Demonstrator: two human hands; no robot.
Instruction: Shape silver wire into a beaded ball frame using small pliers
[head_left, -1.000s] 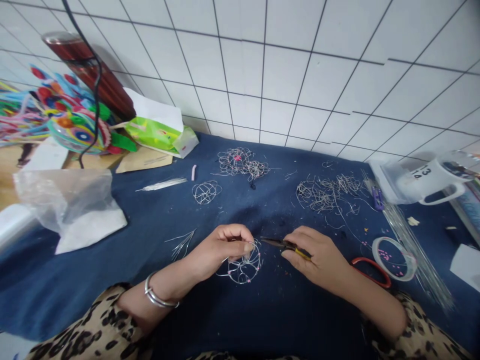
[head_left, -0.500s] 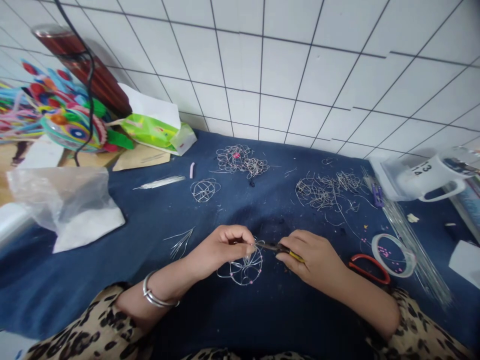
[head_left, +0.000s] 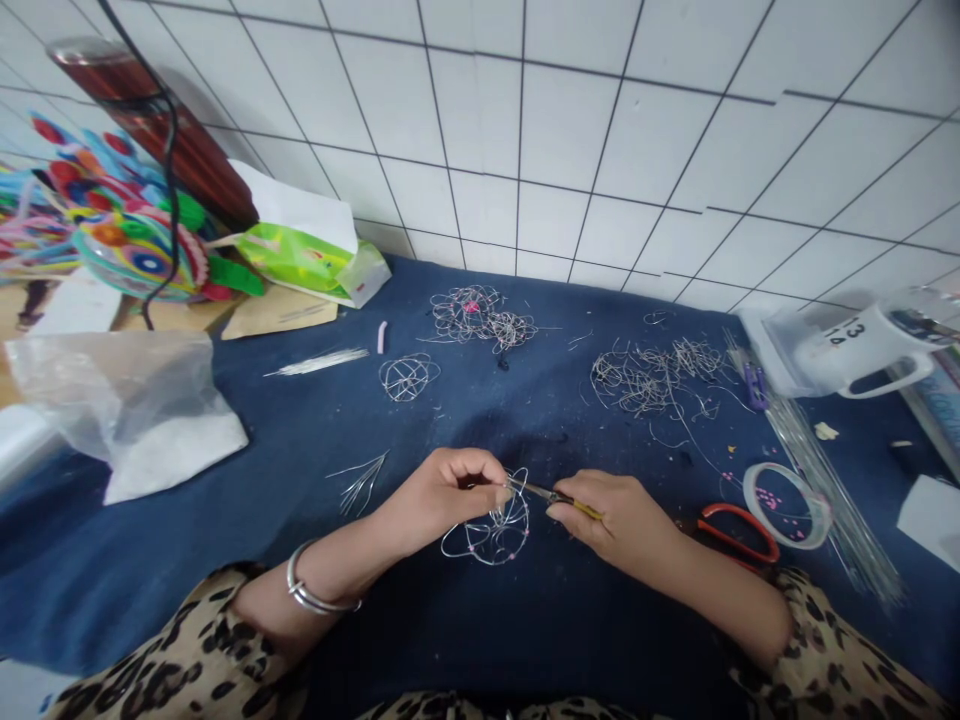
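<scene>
My left hand (head_left: 457, 495) pinches a silver wire ornament (head_left: 499, 540) at its upper edge, thumb against fingers. The ornament is a round, looped wire frame with small pink beads on it, hanging below my fingertips. My right hand (head_left: 607, 510) is closed round the yellow-and-dark handles of small pliers (head_left: 559, 496). Their thin jaws point left and meet the wire just beside my left fingertips. Whether the jaws are fully closed on the wire is too small to tell.
Tangled wire (head_left: 645, 378) and a finished-looking wire ball (head_left: 409, 377) lie behind my hands. Red-handled pliers (head_left: 739, 533), a ring-shaped dish (head_left: 787, 507) with pink beads and long straight wires (head_left: 840, 500) are at right. A plastic bag (head_left: 127, 410) lies left; a white mug (head_left: 874, 350) stands right.
The wire ornament has turned a little and shifted slightly right under my left fingers. The pliers have tilted a bit, with the right hand moving slightly left.
</scene>
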